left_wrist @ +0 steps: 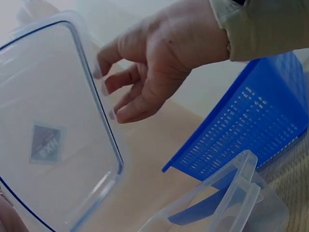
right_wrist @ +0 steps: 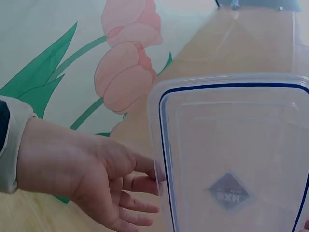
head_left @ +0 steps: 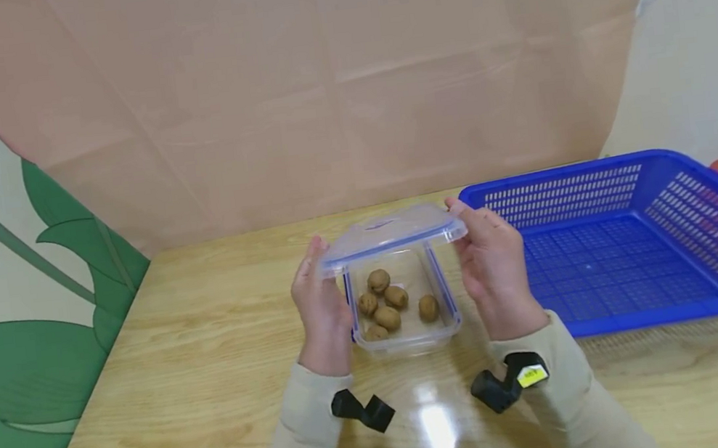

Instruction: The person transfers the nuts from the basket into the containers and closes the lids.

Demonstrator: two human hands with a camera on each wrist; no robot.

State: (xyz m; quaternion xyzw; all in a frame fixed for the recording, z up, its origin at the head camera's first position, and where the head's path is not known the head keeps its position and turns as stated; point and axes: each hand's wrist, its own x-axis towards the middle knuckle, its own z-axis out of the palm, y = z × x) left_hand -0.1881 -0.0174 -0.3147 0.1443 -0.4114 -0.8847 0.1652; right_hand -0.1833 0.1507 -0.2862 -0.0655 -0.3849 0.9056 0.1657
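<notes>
Both hands hold a clear plastic lid (head_left: pixel 392 228) with a blue seal, raised and tilted above a clear food container (head_left: pixel 407 343). Several walnuts (head_left: pixel 387 317) lie inside the container, most toward its left side. My left hand (head_left: pixel 323 315) pinches the lid's left edge, and my right hand (head_left: pixel 494 275) pinches its right edge. The left wrist view looks across at the right hand (left_wrist: pixel 154 63), fingertips at the rim of the lid (left_wrist: pixel 72 179). From the right wrist, the left hand (right_wrist: pixel 91 169) shows with thumb and fingers at the lid's other edge.
A large blue plastic basket (head_left: pixel 606 326) stands on the right of the wooden table (head_left: pixel 218 385), close beside the right hand. A pinkish sheet (head_left: pixel 321 111) hangs behind the table, and a wall with painted tulips and leaves (head_left: pixel 1 378) borders the left.
</notes>
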